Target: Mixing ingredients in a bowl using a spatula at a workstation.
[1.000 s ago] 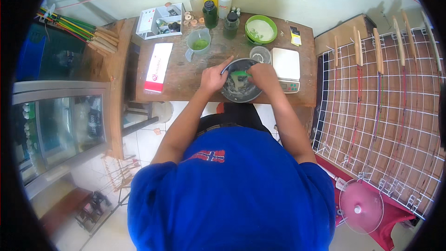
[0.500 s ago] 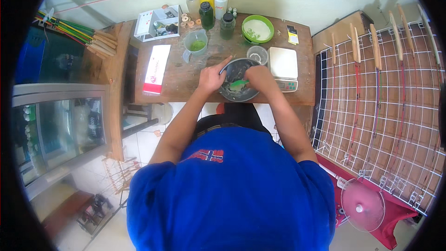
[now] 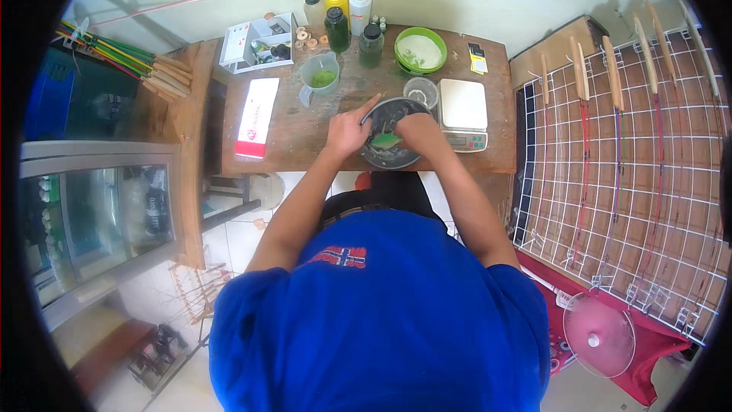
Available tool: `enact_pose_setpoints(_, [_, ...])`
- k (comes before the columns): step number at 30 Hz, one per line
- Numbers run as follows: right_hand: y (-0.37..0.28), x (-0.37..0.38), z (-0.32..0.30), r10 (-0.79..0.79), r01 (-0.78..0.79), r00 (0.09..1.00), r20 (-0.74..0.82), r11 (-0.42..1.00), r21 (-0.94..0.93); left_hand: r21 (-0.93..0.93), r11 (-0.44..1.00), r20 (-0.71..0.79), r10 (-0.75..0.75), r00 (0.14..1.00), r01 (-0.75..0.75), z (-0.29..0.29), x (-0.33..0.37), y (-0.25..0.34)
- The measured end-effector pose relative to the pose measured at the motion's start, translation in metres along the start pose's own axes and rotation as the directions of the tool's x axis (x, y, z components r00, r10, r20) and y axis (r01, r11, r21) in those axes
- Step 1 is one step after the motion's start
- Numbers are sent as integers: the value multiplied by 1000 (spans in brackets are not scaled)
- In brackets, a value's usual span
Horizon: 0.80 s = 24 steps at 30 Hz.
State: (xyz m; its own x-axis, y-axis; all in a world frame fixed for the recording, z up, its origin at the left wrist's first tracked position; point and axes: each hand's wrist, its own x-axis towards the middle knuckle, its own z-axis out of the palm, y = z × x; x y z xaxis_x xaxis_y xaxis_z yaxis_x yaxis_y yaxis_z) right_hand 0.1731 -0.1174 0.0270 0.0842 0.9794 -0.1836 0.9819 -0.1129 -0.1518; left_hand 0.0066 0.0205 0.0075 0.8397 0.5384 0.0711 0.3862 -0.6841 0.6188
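Observation:
A dark grey mixing bowl (image 3: 390, 163) sits at the table's front edge, its inner wall smeared with whitish residue. My left hand (image 3: 348, 133) grips its left rim, with the thumb reaching along the edge. My right hand (image 3: 417, 135) reaches down into the bowl, closed round a green spatula (image 3: 385, 140) whose blade lies against the inside. The fingertips of my right hand are hidden. Just behind the bowl stands a small clear tub (image 3: 421, 91), and to its right a white digital scale (image 3: 463, 107).
Along the back of the wooden table (image 3: 305, 152) stand a green bowl of pale powder (image 3: 422, 52), dark green jars (image 3: 371, 44), a yellow squeeze bottle (image 3: 338, 1) and a white divided box (image 3: 238, 49). A measuring jug (image 3: 319, 76) and a white-and-red packet (image 3: 258, 116) lie leftward.
My right hand has shifted slightly left within the bowl, and the green spatula has moved left and a little lower. My left hand keeps its hold on the rim.

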Motion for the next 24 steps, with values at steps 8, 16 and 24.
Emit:
enact_pose_setpoints(8, [-9,0,1,54,-51,998,26,995,-82,1,1000,-6,-4,1000,4,-3,-3,1])
enact_pose_setpoints(16, [-10,-9,3,38,-33,996,-84,998,60,-15,999,-1,-47,999,47,-1,-4,-1])
enact_pose_setpoints(24, [2,-13,8,211,-208,971,-110,978,36,-24,999,-80,-30,996,28,2,-7,2])
